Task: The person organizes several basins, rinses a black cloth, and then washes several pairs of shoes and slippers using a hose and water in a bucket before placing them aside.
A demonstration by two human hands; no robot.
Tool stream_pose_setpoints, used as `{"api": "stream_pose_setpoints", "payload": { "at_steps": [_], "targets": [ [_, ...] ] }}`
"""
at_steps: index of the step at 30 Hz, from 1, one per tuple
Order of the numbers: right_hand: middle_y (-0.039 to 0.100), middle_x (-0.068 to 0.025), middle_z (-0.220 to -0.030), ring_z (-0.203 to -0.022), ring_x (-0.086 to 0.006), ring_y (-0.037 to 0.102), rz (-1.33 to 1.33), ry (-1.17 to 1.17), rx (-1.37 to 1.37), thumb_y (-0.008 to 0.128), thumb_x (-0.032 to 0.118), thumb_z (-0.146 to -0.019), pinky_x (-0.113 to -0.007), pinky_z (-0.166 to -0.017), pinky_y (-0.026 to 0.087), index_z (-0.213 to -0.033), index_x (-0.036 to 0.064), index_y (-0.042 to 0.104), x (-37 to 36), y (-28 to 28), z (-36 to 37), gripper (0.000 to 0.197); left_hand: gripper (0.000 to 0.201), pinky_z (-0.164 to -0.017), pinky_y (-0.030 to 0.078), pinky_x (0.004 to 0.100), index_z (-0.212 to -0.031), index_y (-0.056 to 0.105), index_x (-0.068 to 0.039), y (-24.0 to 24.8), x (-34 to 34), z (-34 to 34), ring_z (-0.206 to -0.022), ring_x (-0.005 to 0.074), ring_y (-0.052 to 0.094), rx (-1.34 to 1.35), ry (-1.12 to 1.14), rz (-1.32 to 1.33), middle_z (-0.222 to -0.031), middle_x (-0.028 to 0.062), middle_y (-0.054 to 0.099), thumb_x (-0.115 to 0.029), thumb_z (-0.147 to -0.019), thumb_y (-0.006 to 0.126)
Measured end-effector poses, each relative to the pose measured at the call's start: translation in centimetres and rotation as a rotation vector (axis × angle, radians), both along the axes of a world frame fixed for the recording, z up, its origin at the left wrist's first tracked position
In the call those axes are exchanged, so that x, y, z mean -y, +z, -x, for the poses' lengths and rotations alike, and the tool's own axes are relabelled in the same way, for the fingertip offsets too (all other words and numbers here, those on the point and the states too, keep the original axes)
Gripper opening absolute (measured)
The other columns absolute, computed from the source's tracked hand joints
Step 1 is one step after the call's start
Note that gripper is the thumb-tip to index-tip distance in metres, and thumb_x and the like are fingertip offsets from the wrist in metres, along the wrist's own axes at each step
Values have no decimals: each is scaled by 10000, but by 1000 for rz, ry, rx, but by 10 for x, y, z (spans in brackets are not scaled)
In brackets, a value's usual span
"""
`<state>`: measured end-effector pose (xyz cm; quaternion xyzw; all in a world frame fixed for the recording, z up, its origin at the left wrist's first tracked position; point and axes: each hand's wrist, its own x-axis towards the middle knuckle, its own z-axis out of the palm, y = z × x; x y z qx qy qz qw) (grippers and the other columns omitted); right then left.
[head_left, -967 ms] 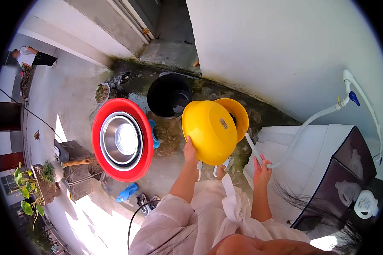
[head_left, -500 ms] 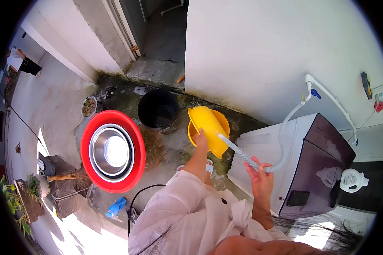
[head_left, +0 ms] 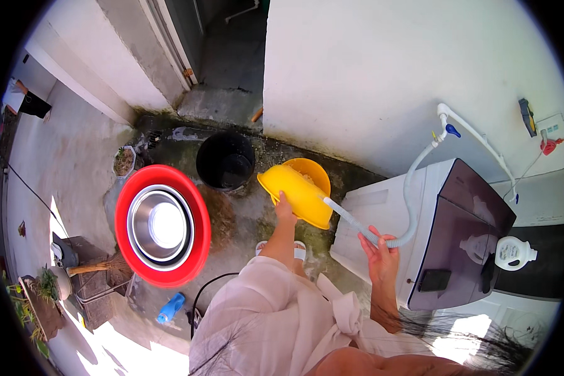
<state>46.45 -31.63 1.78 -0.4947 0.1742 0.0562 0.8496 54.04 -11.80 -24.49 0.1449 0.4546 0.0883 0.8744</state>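
Note:
My left hand (head_left: 284, 210) grips the near rim of a yellow basin (head_left: 302, 199), which is tilted on its side with its outer surface toward me. Behind it, partly covered, is a second yellow vessel (head_left: 316, 170) on the wet ground. My right hand (head_left: 381, 255) is closed around a grey corrugated hose (head_left: 412, 188). The hose's pale end reaches the tilted basin's outer side; whether water leaves it is hidden. From my right hand the hose curves up to a white wall pipe (head_left: 443, 113) with a blue-handled tap (head_left: 452, 130).
A black bucket (head_left: 225, 164) stands left of the yellow basin. Farther left, a red basin (head_left: 200, 241) holds metal bowls (head_left: 136, 219). A washing machine (head_left: 382, 200) with a dark lid is at right, a white jug (head_left: 514, 253) beside it. A blue bottle (head_left: 171, 308) lies nearby.
The yellow basin has turned and swung a little leftward in my left hand, exposing more of the vessel behind. My right hand keeps its hold on the hose. The whole view has shifted slightly.

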Motion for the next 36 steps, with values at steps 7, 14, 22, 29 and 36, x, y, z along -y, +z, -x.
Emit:
{"api": "stream_pose_setpoints", "payload": {
  "at_steps": [7,14,22,29,36],
  "targets": [
    [490,-247,-1163,-1012,-410,539,-77,139,-4,486,86,-879,-442,-840,498,-945,66,473,5,34,-13,70,266,-683,497,359,-1019,568,-30,50,-5,-1,-804,270,620,-78,-506,-969,-901,156,628,-126,-776,616],
    [509,-241,-1138,-923,-367,597,123,387,17,464,105,-894,-384,-750,542,-963,50,451,22,62,-34,89,219,-678,484,403,-957,613,-87,55,34,17,-772,323,605,-230,-1206,-1655,-875,167,622,-140,-765,521],
    [525,-216,-1111,-887,-338,612,153,530,-50,468,119,-896,-380,-733,539,-985,37,427,-11,17,-59,128,162,-607,499,403,-870,600,-61,36,4,68,-726,294,622,-31,-1624,-1968,-798,133,618,-139,-765,504],
    [522,-204,-1090,-895,-350,604,-92,484,-96,499,143,-889,-378,-734,537,-952,52,409,-49,-32,-79,142,194,-608,505,387,-917,607,-71,45,-29,89,-750,281,628,57,-1746,-2098,-839,109,626,-129,-761,506],
    [534,-198,-1080,-884,-339,607,90,521,-123,488,140,-894,-399,-760,530,-965,51,428,-32,-55,-71,129,183,-616,506,374,-895,617,-85,40,-45,104,-731,261,637,-45,-1827,-2074,-853,101,638,-130,-753,510]
  ]
}}
